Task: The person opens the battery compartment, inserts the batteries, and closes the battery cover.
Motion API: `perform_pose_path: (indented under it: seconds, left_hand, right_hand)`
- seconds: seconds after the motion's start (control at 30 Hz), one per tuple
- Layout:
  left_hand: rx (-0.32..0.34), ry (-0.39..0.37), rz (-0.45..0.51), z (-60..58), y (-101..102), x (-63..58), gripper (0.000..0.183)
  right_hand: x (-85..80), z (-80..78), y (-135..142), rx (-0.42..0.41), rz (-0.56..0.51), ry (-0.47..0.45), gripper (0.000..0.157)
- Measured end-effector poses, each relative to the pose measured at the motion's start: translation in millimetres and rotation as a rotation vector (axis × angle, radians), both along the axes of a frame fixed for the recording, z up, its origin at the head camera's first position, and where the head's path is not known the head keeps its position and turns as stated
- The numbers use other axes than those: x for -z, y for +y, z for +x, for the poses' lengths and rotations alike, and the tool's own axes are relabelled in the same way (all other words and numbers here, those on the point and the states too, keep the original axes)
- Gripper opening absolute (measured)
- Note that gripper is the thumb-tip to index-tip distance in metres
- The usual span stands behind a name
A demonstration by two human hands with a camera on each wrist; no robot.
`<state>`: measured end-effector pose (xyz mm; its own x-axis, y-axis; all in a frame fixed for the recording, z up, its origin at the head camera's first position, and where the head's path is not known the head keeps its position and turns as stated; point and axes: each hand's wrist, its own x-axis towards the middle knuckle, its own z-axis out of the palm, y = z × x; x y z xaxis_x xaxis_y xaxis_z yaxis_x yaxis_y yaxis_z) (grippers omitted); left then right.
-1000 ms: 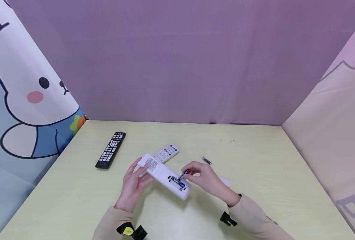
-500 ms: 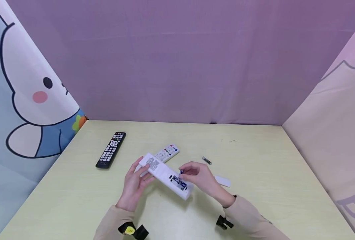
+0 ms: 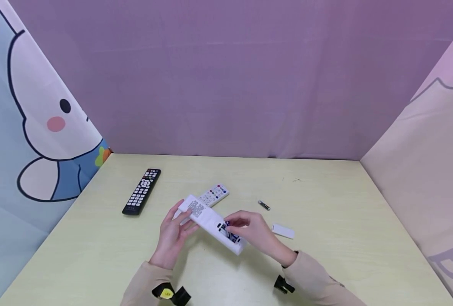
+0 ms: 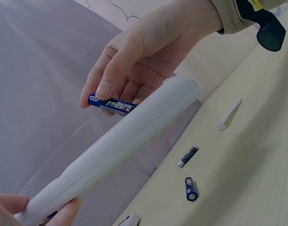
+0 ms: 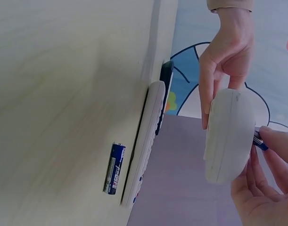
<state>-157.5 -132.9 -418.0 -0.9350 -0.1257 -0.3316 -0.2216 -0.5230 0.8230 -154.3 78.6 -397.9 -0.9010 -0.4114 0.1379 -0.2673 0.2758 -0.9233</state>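
My left hand (image 3: 170, 242) holds a white remote control (image 3: 208, 220) by its far left end, back side up, above the table. Its battery compartment (image 3: 223, 230) lies uncovered at the end nearer my right hand (image 3: 256, 229). Between thumb and fingers, that hand pinches a blue AAA battery (image 4: 113, 104), tilted, its lower end down at the compartment. The remote's body hides that lower end in the left wrist view. In the head view, my right fingers cover part of the compartment.
A second white remote (image 3: 214, 194) lies partly beneath the held one. Farther left is a black remote (image 3: 141, 192). On the right are the white battery cover (image 3: 283, 231) and two loose batteries, one silver-ended (image 4: 188, 156), one blue (image 4: 191, 189). A purple curtain (image 3: 226, 85) stands behind the table.
My right hand has moved slightly left and down, bringing the battery lower into the compartment. The battery cover shows more fully. My left hand and the remote have shifted only slightly right.
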Motion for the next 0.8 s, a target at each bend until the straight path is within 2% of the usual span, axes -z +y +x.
perform_pose_path:
  seconds: [0.1,0.2,0.47,0.63,0.8]
  left_hand:
    - [-0.001,0.0,-0.006,-0.1,0.4,0.2,0.051]
    - [0.004,0.0,-0.01,-0.2,0.9,0.0,0.051]
    - [0.011,0.003,-0.002,-0.2,1.7,-0.7,0.051]
    - [0.01,0.003,0.007,0.2,2.2,-0.4,0.051]
    - [0.01,0.007,0.016,-0.2,2.2,-0.8,0.052]
  right_hand:
    - [-11.1,5.4,-1.1,0.001,0.032,0.031,0.021]
    - [-12.8,6.6,-0.8,0.0,0.058,0.055,0.02]
    - [16.5,-5.8,2.7,-0.015,0.072,0.094,0.02]
    - [20.8,-5.5,3.8,-0.043,0.1,0.222,0.019]
    - [17.7,-0.3,4.9,-0.068,0.222,0.376,0.027]
